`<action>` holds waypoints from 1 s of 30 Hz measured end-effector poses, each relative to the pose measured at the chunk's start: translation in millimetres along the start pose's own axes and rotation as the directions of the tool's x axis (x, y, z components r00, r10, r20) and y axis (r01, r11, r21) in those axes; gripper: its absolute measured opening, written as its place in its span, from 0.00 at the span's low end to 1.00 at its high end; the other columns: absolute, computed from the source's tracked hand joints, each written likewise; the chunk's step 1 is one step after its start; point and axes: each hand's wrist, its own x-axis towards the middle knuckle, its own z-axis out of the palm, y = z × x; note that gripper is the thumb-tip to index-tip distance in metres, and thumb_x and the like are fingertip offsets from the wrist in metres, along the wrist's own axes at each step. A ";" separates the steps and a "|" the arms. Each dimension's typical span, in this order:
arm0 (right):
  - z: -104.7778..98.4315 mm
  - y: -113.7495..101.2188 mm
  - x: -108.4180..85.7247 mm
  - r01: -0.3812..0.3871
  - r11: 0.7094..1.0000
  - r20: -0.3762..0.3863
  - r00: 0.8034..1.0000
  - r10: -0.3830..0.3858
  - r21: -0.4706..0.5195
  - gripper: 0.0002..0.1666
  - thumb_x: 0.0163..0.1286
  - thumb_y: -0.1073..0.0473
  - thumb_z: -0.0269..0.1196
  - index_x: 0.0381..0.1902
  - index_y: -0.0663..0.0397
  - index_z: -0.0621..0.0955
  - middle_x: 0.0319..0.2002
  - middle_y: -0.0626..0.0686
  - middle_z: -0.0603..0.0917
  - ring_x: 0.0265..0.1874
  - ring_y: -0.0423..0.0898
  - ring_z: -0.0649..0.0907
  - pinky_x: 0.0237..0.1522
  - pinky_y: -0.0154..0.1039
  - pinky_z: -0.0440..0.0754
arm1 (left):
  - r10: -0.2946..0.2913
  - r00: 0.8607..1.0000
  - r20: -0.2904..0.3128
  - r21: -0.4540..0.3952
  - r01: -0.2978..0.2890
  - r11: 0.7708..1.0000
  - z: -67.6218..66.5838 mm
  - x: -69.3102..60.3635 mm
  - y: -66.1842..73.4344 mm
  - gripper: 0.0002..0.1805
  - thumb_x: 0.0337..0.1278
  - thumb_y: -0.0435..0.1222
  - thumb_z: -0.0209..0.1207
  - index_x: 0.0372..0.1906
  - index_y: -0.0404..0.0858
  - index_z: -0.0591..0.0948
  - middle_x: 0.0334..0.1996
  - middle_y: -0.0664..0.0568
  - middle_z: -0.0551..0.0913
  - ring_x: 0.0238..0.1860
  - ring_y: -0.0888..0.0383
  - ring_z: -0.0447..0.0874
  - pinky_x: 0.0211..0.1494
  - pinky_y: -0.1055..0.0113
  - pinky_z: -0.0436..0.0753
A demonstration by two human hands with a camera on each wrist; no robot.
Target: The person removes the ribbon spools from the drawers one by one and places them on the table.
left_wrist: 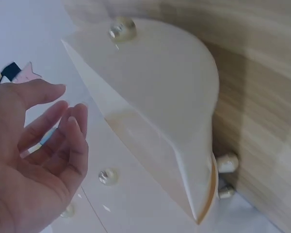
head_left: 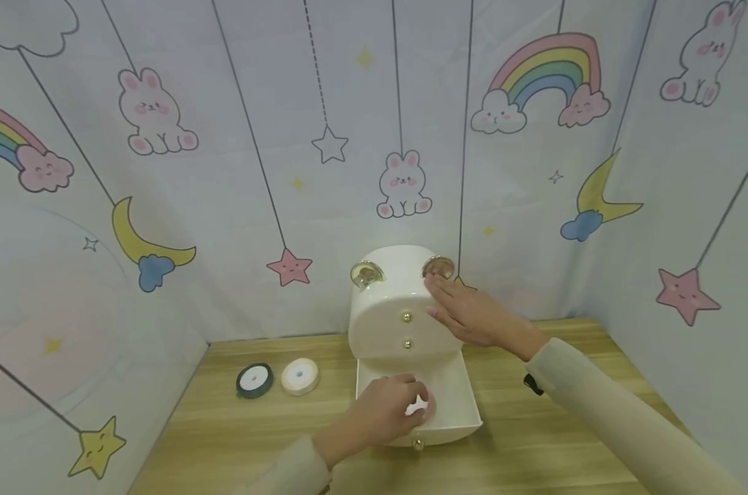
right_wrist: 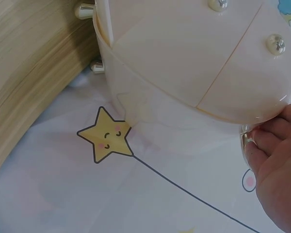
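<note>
A white, round-topped drawer box (head_left: pixel 377 326) with gold knobs and two gold-rimmed ears stands on the table. Its bottom drawer (head_left: pixel 467 399) is pulled out. Over that drawer is my left hand (head_left: pixel 377 409), its fingers loosely bent. A pink ribbon roll (head_left: pixel 432 402) with a white centre shows beyond the thumb and fingertips. In the left wrist view the left hand (left_wrist: pixel 43 150) has a gap between thumb and fingers, with nothing seen gripped. My right hand (head_left: pixel 473 313) rests on the box's upper right side, fingers extended by the right ear (head_left: pixel 438 267).
Left of the box, a dark green ribbon roll (head_left: pixel 254 380) and a cream ribbon roll (head_left: pixel 300 376) lie flat on the wooden table (head_left: pixel 225 447). A cloth backdrop (head_left: pixel 349 213) with printed bunnies, stars and rainbows stands behind and at both sides. A small black object (head_left: pixel 533 384) shows beneath the right sleeve.
</note>
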 end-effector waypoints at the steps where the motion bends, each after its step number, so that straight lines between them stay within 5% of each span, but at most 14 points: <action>1: 0.0 0.2 0.1 0.001 1.000 -0.004 1.000 -0.001 -0.002 0.39 0.86 0.46 0.46 0.83 0.62 0.56 0.83 0.63 0.59 0.82 0.61 0.62 0.80 0.60 0.65 | 0.009 1.000 0.010 0.006 -0.009 1.000 0.3 2.4 -3.6 0.07 0.59 0.41 0.70 0.41 0.46 0.88 0.34 0.59 0.88 0.32 0.69 0.84 0.32 0.77 0.78; 9: -3.1 -0.5 -1.4 -0.015 1.000 0.011 1.000 0.015 0.010 0.40 0.86 0.43 0.45 0.84 0.60 0.55 0.84 0.61 0.58 0.83 0.59 0.61 0.81 0.59 0.65 | 0.117 0.983 0.143 0.065 -0.128 0.990 -0.1 21.2 -20.5 0.14 0.53 0.41 0.73 0.46 0.46 0.88 0.35 0.58 0.85 0.33 0.64 0.81 0.34 0.75 0.77; 17: -5.0 -0.7 -1.6 -0.012 1.000 0.010 1.000 0.012 0.006 0.39 0.86 0.43 0.45 0.84 0.60 0.55 0.84 0.61 0.58 0.83 0.59 0.62 0.80 0.59 0.66 | 0.093 0.948 0.305 0.064 -0.117 0.991 -3.7 39.9 -27.2 0.20 0.48 0.40 0.77 0.49 0.48 0.88 0.42 0.57 0.84 0.39 0.66 0.81 0.39 0.77 0.79; 30: -2.7 1.9 1.3 0.009 1.000 0.006 1.000 -0.009 0.004 0.40 0.86 0.43 0.44 0.83 0.61 0.56 0.83 0.62 0.57 0.83 0.60 0.61 0.81 0.58 0.65 | 0.067 0.902 0.426 0.126 -0.132 0.983 11.7 51.0 -37.2 0.30 0.42 0.46 0.79 0.56 0.52 0.85 0.45 0.60 0.82 0.40 0.67 0.76 0.41 0.75 0.76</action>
